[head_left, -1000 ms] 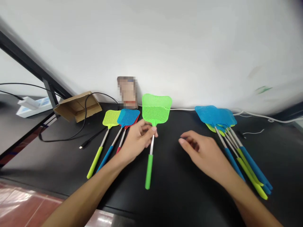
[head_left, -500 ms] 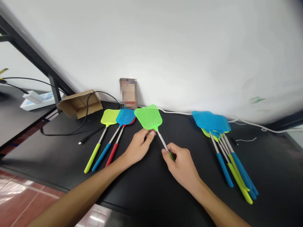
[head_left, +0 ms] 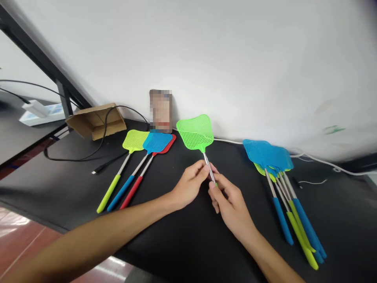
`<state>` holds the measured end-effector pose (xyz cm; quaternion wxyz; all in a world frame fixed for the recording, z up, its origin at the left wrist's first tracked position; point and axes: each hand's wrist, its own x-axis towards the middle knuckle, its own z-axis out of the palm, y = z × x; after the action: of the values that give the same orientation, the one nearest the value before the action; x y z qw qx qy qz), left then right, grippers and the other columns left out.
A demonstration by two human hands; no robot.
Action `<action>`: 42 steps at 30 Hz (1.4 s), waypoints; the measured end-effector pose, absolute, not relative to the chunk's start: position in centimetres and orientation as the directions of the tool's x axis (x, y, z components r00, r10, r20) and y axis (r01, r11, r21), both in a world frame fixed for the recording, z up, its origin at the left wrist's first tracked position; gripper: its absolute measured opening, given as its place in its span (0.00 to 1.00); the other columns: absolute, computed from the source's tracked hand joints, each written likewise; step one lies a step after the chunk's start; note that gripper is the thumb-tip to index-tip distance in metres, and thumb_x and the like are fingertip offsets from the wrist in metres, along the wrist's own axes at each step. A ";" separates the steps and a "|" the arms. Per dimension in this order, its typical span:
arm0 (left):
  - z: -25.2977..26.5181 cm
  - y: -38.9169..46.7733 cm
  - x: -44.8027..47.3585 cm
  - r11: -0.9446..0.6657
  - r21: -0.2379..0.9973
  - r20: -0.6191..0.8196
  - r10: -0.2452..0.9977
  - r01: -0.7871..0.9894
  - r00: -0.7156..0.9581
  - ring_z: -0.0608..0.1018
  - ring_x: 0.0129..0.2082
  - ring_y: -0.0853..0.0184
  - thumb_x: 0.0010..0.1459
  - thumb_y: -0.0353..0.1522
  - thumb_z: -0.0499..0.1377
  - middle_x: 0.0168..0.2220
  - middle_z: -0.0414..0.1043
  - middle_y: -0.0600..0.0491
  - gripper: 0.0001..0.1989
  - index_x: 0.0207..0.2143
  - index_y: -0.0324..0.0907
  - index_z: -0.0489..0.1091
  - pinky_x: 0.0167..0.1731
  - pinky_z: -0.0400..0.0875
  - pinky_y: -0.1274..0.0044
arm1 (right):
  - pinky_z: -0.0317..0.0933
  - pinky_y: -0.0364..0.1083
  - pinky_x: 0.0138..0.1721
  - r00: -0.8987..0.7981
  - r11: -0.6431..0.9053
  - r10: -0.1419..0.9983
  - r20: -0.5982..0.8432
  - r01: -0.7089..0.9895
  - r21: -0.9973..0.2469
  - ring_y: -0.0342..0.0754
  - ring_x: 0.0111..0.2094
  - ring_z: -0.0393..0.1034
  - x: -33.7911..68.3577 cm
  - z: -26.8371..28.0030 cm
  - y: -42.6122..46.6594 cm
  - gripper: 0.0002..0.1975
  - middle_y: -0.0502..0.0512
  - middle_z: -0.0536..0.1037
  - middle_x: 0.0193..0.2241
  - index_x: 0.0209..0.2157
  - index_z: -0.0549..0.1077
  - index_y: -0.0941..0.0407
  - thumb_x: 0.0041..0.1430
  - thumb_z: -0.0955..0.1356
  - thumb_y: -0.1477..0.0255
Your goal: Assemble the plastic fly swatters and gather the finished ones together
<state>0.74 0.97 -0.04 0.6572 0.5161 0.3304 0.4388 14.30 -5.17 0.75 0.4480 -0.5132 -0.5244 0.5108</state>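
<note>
A green fly swatter [head_left: 195,132] is held up in the middle, its mesh head tilted toward the wall. My right hand [head_left: 231,200] is closed round the lower shaft and the top of the green grip, most of which is hidden. My left hand [head_left: 193,182] pinches the metal shaft just above it, below the head. To the left lie a yellow-green fly swatter [head_left: 108,192], a blue fly swatter [head_left: 122,190] and a red fly swatter [head_left: 132,191], fanned with heads overlapping. A pile of blue and yellow-green fly swatters [head_left: 268,153] lies at right.
All this is on a black table [head_left: 182,239] against a white wall. An open cardboard box [head_left: 101,122], a black cable [head_left: 73,159] and a pixelated upright card-like object [head_left: 161,110] stand or lie at the back left. A white cord [head_left: 229,141] runs along the wall.
My left hand has moved from beside the swatter's head down onto its shaft, close to my right hand. The green swatter has shifted right and stands more upright.
</note>
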 end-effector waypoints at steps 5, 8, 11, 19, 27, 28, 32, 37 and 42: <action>-0.4 1.8 -0.3 0.311 0.860 -0.039 0.830 -0.405 0.556 0.79 0.40 0.65 0.69 0.41 0.59 0.44 0.80 0.43 0.14 0.47 0.39 0.72 0.41 0.69 0.75 | 0.53 0.43 0.22 -0.144 -0.307 0.948 -0.284 -0.175 -0.935 0.41 0.22 0.57 14.2 0.6 -5.9 0.15 0.45 0.64 0.24 0.44 0.72 0.53 0.71 0.64 0.55; -0.4 1.9 -0.3 0.365 0.820 -0.031 0.798 -0.440 0.602 0.77 0.28 0.71 0.67 0.41 0.61 0.36 0.81 0.44 0.14 0.44 0.38 0.71 0.31 0.65 0.79 | 0.54 0.43 0.24 -0.174 -0.321 0.939 -0.296 -0.138 -0.937 0.42 0.24 0.59 14.5 0.8 -6.1 0.16 0.47 0.67 0.24 0.39 0.72 0.54 0.71 0.64 0.56; -0.5 1.8 -0.2 0.366 0.790 -0.021 0.818 -0.491 0.575 0.73 0.22 0.74 0.65 0.40 0.64 0.32 0.79 0.48 0.14 0.41 0.38 0.70 0.29 0.65 0.78 | 0.54 0.44 0.26 -0.219 -0.312 0.932 -0.290 -0.075 -0.947 0.42 0.23 0.60 14.9 1.0 -6.1 0.17 0.48 0.70 0.23 0.40 0.72 0.54 0.73 0.62 0.56; -0.6 1.5 -0.1 0.361 0.752 -0.048 0.865 -0.551 0.500 0.83 0.37 0.62 0.59 0.41 0.69 0.28 0.78 0.49 0.17 0.38 0.37 0.72 0.42 0.73 0.72 | 0.55 0.44 0.26 -0.226 -0.307 0.928 -0.296 -0.014 -0.952 0.42 0.24 0.61 15.3 1.3 -6.0 0.15 0.48 0.70 0.22 0.39 0.72 0.54 0.73 0.63 0.58; -0.8 1.4 0.1 0.333 0.742 -0.049 0.893 -0.582 0.448 0.82 0.35 0.62 0.59 0.43 0.69 0.29 0.78 0.48 0.17 0.36 0.37 0.73 0.30 0.71 0.77 | 0.55 0.42 0.23 -0.160 -0.197 0.962 -0.221 0.154 -0.968 0.41 0.21 0.61 15.3 1.2 -5.9 0.15 0.47 0.70 0.20 0.37 0.72 0.54 0.72 0.64 0.58; -0.8 1.4 0.1 0.328 0.740 -0.048 0.896 -0.587 0.441 0.82 0.35 0.62 0.59 0.42 0.69 0.29 0.78 0.48 0.17 0.36 0.37 0.73 0.29 0.70 0.77 | 0.55 0.42 0.23 -0.149 -0.177 0.967 -0.205 0.183 -0.967 0.41 0.21 0.61 15.3 1.2 -5.9 0.15 0.47 0.70 0.20 0.37 0.73 0.54 0.71 0.65 0.58; -1.0 1.7 0.0 0.290 0.741 -0.035 0.918 -0.606 0.396 0.82 0.37 0.62 0.58 0.41 0.69 0.28 0.78 0.50 0.17 0.35 0.36 0.73 0.39 0.73 0.73 | 0.56 0.42 0.23 -0.112 -0.103 0.983 -0.145 0.315 -0.943 0.41 0.21 0.63 15.2 1.3 -5.8 0.14 0.47 0.72 0.21 0.36 0.74 0.54 0.70 0.66 0.58; -0.9 2.1 -0.1 0.232 0.754 -0.027 0.946 -0.615 0.323 0.83 0.37 0.63 0.58 0.40 0.70 0.27 0.78 0.52 0.16 0.36 0.36 0.74 0.46 0.72 0.69 | 0.52 0.43 0.23 -0.103 0.042 0.995 -0.017 0.546 -0.837 0.41 0.20 0.61 14.9 1.7 -6.1 0.17 0.46 0.68 0.18 0.28 0.71 0.55 0.69 0.67 0.61; -0.7 2.2 -0.1 0.181 0.805 -0.013 0.958 -0.565 0.287 0.82 0.35 0.65 0.59 0.40 0.69 0.27 0.78 0.53 0.15 0.34 0.37 0.74 0.46 0.71 0.70 | 0.48 0.44 0.23 -0.145 0.143 0.987 0.065 0.626 -0.767 0.39 0.18 0.54 14.8 2.0 -6.4 0.20 0.44 0.61 0.16 0.22 0.64 0.55 0.69 0.66 0.65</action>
<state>-0.08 2.16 -0.72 0.7178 0.3581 0.2740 0.5305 14.78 -6.39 1.99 0.2996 -0.5809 -0.6940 0.3017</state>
